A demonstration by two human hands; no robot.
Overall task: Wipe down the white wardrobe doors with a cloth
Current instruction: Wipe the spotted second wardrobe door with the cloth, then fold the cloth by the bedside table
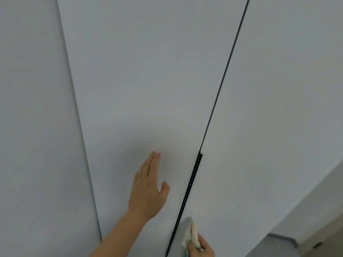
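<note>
White wardrobe doors fill the view. My left hand (148, 190) lies flat with straight fingers on the middle door (141, 80), left of the black handle strip (187, 197) that runs down the dark gap between doors. At the bottom edge my right hand (202, 248) grips a folded pale cloth (191, 235), which touches the right door (269, 108) just right of the handle. Most of the right hand is cut off by the frame.
A further white panel (37, 127) stands at the left, behind a thin seam. At the lower right the wardrobe's side ends, with a grey wall (315, 204) and a grey floor or ledge (274, 245) beyond it.
</note>
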